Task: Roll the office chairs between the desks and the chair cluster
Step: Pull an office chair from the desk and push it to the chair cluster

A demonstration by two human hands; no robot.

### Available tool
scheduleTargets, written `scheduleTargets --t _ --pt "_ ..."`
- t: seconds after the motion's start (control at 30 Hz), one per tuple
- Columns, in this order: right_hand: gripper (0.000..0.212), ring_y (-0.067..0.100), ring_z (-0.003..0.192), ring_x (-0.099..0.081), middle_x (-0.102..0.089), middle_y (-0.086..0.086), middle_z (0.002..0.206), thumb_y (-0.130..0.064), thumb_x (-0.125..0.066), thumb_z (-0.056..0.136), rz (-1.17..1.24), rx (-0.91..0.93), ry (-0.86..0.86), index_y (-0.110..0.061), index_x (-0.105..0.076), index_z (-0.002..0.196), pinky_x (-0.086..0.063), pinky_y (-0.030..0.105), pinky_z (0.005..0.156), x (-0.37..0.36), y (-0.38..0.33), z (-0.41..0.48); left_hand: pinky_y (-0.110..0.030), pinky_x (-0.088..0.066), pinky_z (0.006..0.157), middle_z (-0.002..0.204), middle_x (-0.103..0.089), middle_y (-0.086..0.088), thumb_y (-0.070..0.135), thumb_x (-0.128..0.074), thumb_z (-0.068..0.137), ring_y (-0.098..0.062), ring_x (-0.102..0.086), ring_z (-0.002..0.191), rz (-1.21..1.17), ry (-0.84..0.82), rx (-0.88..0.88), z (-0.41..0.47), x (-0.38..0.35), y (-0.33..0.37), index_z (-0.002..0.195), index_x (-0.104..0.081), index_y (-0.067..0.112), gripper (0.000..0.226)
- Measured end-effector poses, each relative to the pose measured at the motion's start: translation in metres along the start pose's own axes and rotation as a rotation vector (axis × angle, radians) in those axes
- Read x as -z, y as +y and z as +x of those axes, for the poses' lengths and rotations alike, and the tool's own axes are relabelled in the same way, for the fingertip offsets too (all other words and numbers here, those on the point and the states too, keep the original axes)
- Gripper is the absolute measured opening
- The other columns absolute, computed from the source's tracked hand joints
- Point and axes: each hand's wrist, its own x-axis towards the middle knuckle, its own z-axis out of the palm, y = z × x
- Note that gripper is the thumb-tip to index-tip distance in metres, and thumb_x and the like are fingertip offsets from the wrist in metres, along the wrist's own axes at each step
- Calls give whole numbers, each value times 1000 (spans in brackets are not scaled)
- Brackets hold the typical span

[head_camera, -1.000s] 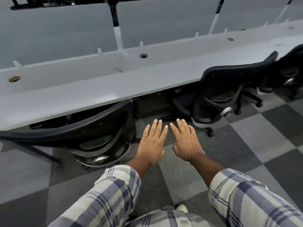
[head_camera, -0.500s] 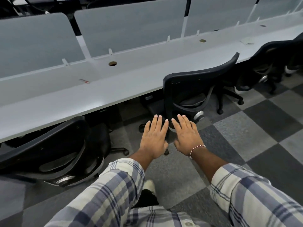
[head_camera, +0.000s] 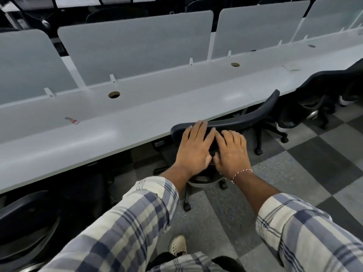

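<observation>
Head view: left hand (head_camera: 193, 149) flat on chair back (head_camera: 247, 119); right hand (head_camera: 232, 154) beside, grip unclear.

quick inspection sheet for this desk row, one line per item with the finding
surface: long grey desk
job's things: black office chair at the desk edge; chair at left; chair at right
clutter: red and white scrap; paper piece
grippers: left hand on the backrest, fingers straight; right hand beside it, curl unclear
cables: nothing seen at the grommet hole
surroundings: frosted dividers; checkered carpet
</observation>
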Motion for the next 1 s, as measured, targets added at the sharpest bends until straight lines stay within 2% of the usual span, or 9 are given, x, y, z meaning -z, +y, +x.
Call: scheduleTargets --t 0.07,0.17,0.27,0.33,0.4,0.57,0.67,0.77,1.0 --pt "70 36 109 -48 -51 16 117 -21 -68 70 0 63 125 -7 -47 135 -29 54 108 1 26 14 -46 -26 115 145 -42 -15 40 -69 77 -33 -36 135 38 -81 67 33 3 3 147 -35 14 82" --pt "63 34 105 -44 -49 16 110 -25 -63 67 5 4 213 -7 -53 127 -28 53 107 12 76 36 -42 -40 88 114 -61 -6 45 -67 81 -28 -57 103 25 -152 143 70 7 7 125 -51 17 55" --pt "69 35 118 -40 -48 16 125 -40 -68 65 -77 6 -31 -13 -53 127 -22 49 108 17 141 67 -37 -43 74 101 -64 -3 41 -67 84 -27 -61 91 21 -265 179 96 7 13 111 -57 19 37" --pt "67 32 121 -42 -53 10 125 -47 -74 66 -74 16 -255 -20 -55 124 -22 45 108 17 171 86 -36 -48 74 98 -65 -2 39 -68 82 -27 -63 90 24 -271 203 100 5 17 108 -59 20 33" --pt "54 29 113 -48 -59 5 113 -45 -76 69 -52 67 -330 -21 -58 113 -25 42 105 17 186 96 -36 -50 73 94 -66 0 37 -68 81 -26 -64 87 32 -247 232 96 4 25 104 -60 21 30" --pt "46 27 99 -50 -59 3 97 -48 -76 67 -43 247 -329 -19 -56 97 -33 39 90 29 184 86 -33 -41 67 88 -62 2 37 -67 79 -22 -58 78 78 -297 252 78 13 34 93 -54 25 23" --pt "49 24 93 -53 -59 -2 91 -62 -71 68 -44 351 -382 -22 -55 92 -40 37 75 43 174 73 -32 -39 67 82 -55 5 39 -67 78 -18 -49 74 112 -387 252 63 29 38 87 -47 29 24" --pt "54 18 82 -50 -52 -7 81 -77 -59 71 -25 417 -430 -27 -46 85 -40 33 63 57 162 50 -32 -41 66 79 -52 9 44 -67 75 -18 -54 77 116 -441 216 43 41 45 85 -50 30 24" --pt "59 21 85 -60 -61 -3 87 -79 -47 74 -101 446 -330 -24 -54 90 -48 34 68 85 132 -30 -34 -47 70 76 -54 12 50 -65 72 -16 -57 76 148 -490 103 -19 69 67 78 -47 33 25"
